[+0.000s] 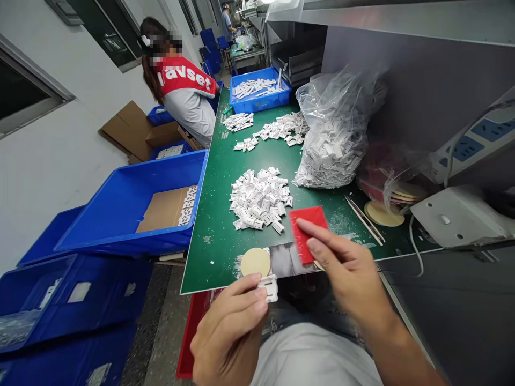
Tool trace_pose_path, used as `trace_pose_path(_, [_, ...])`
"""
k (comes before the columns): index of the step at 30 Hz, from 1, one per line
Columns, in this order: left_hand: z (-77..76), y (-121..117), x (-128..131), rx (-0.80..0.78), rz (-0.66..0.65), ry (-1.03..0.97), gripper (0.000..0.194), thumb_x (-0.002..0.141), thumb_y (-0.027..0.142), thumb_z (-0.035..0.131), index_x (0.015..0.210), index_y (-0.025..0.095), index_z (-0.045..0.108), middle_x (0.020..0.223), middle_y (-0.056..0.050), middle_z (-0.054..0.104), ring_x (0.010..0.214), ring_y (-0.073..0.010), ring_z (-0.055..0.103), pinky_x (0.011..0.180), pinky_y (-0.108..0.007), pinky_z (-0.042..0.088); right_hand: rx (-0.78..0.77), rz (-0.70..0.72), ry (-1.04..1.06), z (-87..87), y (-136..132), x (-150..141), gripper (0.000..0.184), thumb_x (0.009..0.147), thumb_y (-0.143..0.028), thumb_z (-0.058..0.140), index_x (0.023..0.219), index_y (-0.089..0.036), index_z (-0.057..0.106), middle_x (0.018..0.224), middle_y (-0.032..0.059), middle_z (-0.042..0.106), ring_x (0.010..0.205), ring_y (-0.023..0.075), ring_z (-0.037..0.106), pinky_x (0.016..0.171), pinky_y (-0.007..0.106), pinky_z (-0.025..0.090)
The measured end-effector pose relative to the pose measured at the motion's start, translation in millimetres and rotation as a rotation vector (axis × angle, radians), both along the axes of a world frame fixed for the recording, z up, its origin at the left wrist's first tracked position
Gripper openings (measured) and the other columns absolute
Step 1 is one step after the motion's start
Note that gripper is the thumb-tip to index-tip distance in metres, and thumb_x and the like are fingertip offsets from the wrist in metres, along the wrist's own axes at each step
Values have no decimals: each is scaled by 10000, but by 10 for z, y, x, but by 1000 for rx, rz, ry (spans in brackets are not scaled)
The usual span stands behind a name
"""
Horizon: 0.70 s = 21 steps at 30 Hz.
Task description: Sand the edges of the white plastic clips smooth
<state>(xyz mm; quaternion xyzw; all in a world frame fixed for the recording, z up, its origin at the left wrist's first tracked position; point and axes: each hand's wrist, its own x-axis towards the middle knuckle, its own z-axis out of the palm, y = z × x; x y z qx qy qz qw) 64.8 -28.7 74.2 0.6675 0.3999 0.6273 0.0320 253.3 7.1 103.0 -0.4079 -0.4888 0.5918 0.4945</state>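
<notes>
My left hand (229, 335) pinches a small white plastic part (269, 287) between thumb and fingers, just off the front edge of the green mat (209, 257). My right hand (346, 268) holds a flat red plastic card (306, 233) against the mat, fingers lying across it. A round beige pad (255, 261) sits between my hands, near the mat's edge. Beyond them lies a heap of small white plastic parts (259, 199). Smaller heaps of the same parts (281, 128) lie farther along the mat.
A bulging clear bag of white parts (333, 134) stands on the mat, with thin metal rods (364, 220) and beige discs (382, 213) to its right. Blue crates line the left side. A co-worker (185, 91) sits beyond, next to a blue tray (259, 91).
</notes>
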Motion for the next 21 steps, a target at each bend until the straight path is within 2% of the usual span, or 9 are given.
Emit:
trace_pose_path(1, [-9, 2, -13, 22, 8, 23, 115, 796, 114, 765, 894, 172, 749, 882, -5, 788, 798, -223, 763, 731, -420, 683, -2, 19, 18, -17, 16, -5, 314, 883, -408, 708, 1177, -303, 736, 1028, 31, 788, 935, 189, 724, 800, 263, 581])
trace_pose_path(3, [-28, -3, -43, 48, 4, 79, 100, 819, 153, 756, 914, 184, 752, 887, -4, 795, 787, -219, 768, 730, -415, 686, -8, 175, 57, -47, 27, -20, 316, 847, -420, 745, 1140, -300, 752, 968, 34, 798, 875, 192, 738, 749, 255, 590])
trace_pose_path(4, [-37, -11, -61, 52, 10, 99, 129, 814, 141, 758, 933, 191, 752, 899, -3, 797, 794, -220, 771, 742, -417, 686, -12, 163, 58, -58, 26, -28, 302, 851, -400, 746, 1138, -309, 751, 968, 27, 798, 863, 182, 740, 754, 248, 588])
trace_pose_path(6, [-50, -43, -107, 22, 18, 139, 237, 779, 83, 765, 985, 199, 752, 945, -10, 799, 851, -239, 772, 776, -425, 681, -17, 14, 43, -73, 26, -42, 278, 873, -358, 729, 1151, -341, 738, 1017, 8, 793, 873, 160, 739, 782, 236, 578])
trace_pose_path(7, [-51, -66, -134, 9, 14, 171, 280, 767, 61, 763, 1012, 195, 752, 970, -19, 799, 893, -255, 769, 794, -424, 678, -12, -2, 41, -79, 30, -47, 270, 865, -360, 737, 1135, -343, 745, 1040, 7, 789, 877, 162, 740, 785, 241, 579])
trace_pose_path(9, [-38, -116, -188, -5, -24, 268, 303, 776, 63, 747, 1057, 176, 752, 1010, -44, 796, 974, -283, 754, 826, -411, 671, 0, 94, 9, -95, 54, -53, 274, 828, -397, 767, 1088, -311, 772, 1032, 24, 790, 863, 190, 742, 774, 275, 591])
trace_pose_path(10, [-23, -138, -212, -1, -36, 313, 301, 787, 73, 739, 1071, 171, 752, 1019, -50, 795, 1000, -289, 748, 833, -397, 669, -2, 97, -37, -107, 73, -55, 282, 828, -410, 763, 1083, -290, 777, 1016, 34, 792, 859, 203, 741, 779, 297, 596])
trace_pose_path(14, [46, -183, -260, -24, -18, 378, 308, 795, 77, 730, 1078, 196, 750, 1017, -24, 798, 1023, -273, 742, 833, -355, 664, 6, -284, -241, -178, 131, -66, 313, 899, -391, 688, 1189, -283, 735, 1122, 40, 768, 978, 224, 719, 882, 345, 579])
trace_pose_path(21, [46, -155, -222, -6, -19, 344, 317, 776, 35, 708, 1059, 170, 754, 1030, -36, 794, 1020, -270, 742, 833, -361, 664, 21, -177, -112, -139, -57, -77, 223, 915, -348, 682, 1121, -365, 763, 1100, -3, 774, 966, 179, 722, 875, 269, 571])
